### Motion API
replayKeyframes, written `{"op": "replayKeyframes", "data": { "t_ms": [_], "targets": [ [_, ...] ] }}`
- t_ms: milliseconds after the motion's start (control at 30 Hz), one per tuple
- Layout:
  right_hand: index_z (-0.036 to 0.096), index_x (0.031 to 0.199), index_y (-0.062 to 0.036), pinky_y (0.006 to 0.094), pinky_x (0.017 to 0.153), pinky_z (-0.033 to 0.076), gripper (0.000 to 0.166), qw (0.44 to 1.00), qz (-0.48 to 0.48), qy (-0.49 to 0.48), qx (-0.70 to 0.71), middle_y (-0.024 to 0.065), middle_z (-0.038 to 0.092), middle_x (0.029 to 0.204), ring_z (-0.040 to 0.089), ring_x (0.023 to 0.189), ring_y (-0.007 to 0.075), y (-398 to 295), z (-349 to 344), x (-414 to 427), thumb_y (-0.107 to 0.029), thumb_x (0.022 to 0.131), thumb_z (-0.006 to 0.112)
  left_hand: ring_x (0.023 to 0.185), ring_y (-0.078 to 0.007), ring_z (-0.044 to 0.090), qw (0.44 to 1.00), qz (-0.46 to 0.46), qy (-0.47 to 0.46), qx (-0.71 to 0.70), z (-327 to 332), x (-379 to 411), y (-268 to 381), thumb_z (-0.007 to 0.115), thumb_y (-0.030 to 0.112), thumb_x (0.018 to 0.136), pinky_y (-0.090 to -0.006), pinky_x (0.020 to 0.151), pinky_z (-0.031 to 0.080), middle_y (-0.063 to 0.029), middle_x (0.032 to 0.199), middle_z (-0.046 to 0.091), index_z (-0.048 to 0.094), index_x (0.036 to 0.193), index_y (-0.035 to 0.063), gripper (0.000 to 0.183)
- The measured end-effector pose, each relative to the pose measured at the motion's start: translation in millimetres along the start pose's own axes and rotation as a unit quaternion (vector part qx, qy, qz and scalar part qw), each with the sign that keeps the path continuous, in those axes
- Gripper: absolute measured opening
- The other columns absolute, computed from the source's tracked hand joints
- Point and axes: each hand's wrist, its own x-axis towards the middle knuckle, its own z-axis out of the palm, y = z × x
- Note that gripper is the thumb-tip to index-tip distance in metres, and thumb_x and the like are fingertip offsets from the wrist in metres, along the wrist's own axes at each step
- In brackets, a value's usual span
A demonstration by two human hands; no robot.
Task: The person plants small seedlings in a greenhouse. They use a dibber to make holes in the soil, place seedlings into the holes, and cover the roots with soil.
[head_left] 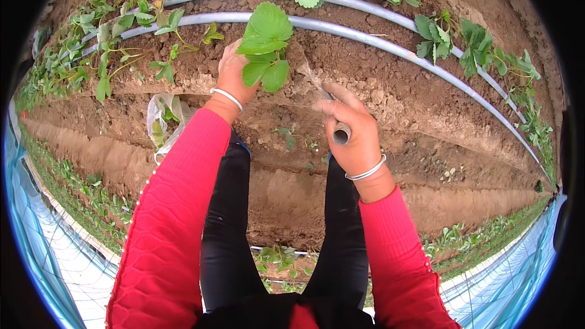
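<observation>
My left hand (234,73) is at the bed's edge, on a young strawberry plant (266,32) with broad green leaves. The leaves cover my fingertips and the plant's base, so its roots are hidden. In my right hand (352,121) is a metal hand trowel (314,78) with a hollow tubular handle. Its soil-caked blade points into the loose brown soil, just right of the plant, and the tip cannot be made out.
Two grey drip pipes (365,39) curve along the raised bed (388,82) beyond my hands. Strawberry plants (171,23) grow beside them. A clear plastic bag (176,123) holding leaves lies by my left forearm. My legs straddle the furrow (288,201); more plants (283,260) grow behind.
</observation>
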Motion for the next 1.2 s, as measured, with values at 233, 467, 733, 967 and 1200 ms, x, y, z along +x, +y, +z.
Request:
{"op": "replayKeyframes", "data": {
  "t_ms": [233, 467, 733, 967, 1200],
  "targets": [
    [0.065, 0.093, -0.0085, 0.0273, 0.068, 0.051, 0.037, 0.999, -0.002, 0.004, -0.044, 0.0172, 0.058, 0.119, 0.058, 0.066, 0.0166, -3.9, 4.3, -3.3, 0.013, 0.063, 0.063, 0.093, -0.0373, 0.056, 0.997, 0.002, -0.03, 0.064, -12.1, -7.9, -13.7, 0.065, 0.012, 0.074, -0.0428, 0.081, 0.046, -0.0138, 0.098, 0.063, 0.066, 0.092, 0.0064, 0.019],
    [0.065, 0.094, -0.008, 0.0319, 0.08, 0.051, 0.033, 1.0, 0.004, 0.025, -0.014, 0.0178, 0.059, 0.116, 0.064, 0.097, 0.0284, -11.3, -7.0, -6.8, 0.011, 0.068, 0.06, 0.093, -0.0381, 0.057, 0.983, 0.013, -0.085, 0.165, 3.9, 5.4, -22.3, 0.064, 0.014, 0.078, -0.0436, 0.078, 0.047, -0.0178, 0.098, 0.063, 0.065, 0.094, 0.0063, 0.019],
    [0.068, 0.093, -0.0069, 0.0315, 0.082, 0.051, 0.027, 0.99, 0.086, 0.087, -0.075, 0.0181, 0.063, 0.11, 0.065, 0.098, 0.0289, -14.5, -95.4, -42.3, 0.008, 0.076, 0.054, 0.105, -0.0291, 0.055, 0.988, -0.151, 0.006, -0.042, -37.7, -76.4, 58.7, 0.059, 0.01, 0.085, -0.0355, 0.092, 0.042, -0.0143, 0.109, 0.06, 0.063, 0.097, -0.0005, 0.017],
    [0.067, 0.082, -0.0078, 0.0386, 0.08, 0.051, 0.019, 0.981, -0.017, -0.003, -0.193, 0.0176, 0.064, 0.099, 0.062, 0.09, 0.0365, 15.2, -93.7, 17.8, 0.004, 0.07, 0.058, 0.106, -0.0315, 0.055, 0.956, -0.254, -0.059, -0.137, -26.1, -126.4, 105.0, 0.06, 0.018, 0.088, -0.0353, 0.093, 0.042, -0.0157, 0.109, 0.059, 0.062, 0.1, -0.0019, 0.023],
    [0.068, 0.083, -0.0063, 0.0395, 0.076, 0.051, 0.013, 0.962, 0.103, -0.096, -0.233, 0.0176, 0.065, 0.088, 0.063, 0.082, 0.035, 39.5, -81.6, 63.2, -0.002, 0.076, 0.058, 0.116, -0.0342, 0.049, 0.953, -0.301, 0.022, -0.034, -104.3, -187.1, 96.5, 0.059, 0.01, 0.084, -0.0387, 0.1, 0.038, -0.0183, 0.12, 0.053, 0.057, 0.115, 0.0023, 0.032]
  ]
}}
